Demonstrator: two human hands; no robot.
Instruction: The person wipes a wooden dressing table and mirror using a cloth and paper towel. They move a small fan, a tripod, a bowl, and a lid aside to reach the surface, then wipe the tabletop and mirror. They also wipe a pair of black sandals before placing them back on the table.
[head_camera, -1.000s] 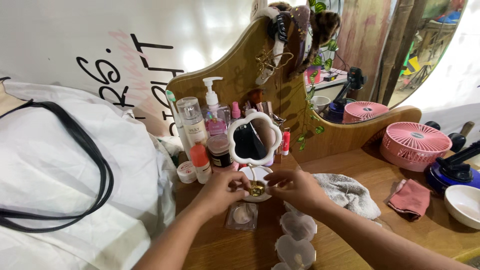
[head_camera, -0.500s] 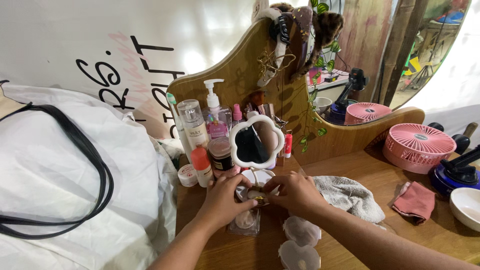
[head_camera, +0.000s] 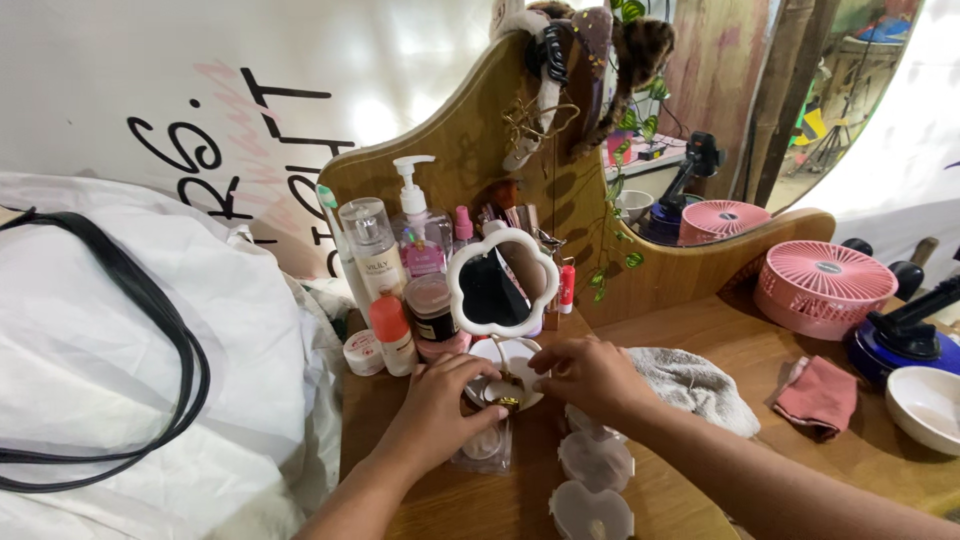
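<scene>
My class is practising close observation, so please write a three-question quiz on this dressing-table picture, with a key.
1. True or false: both hands meet at the small gold-coloured object on the round white base of the flower-shaped white-framed mirror.
2. Which lies directly right of the right hand? A: crumpled grey towel B: white bowl C: round pink slatted fan
3. Fill in: the folded cloth between the towel and the bowl is ____ in colour.

Key
1. True: the fingers of the left hand and of the right hand close around it.
2. A
3. Pink
</scene>
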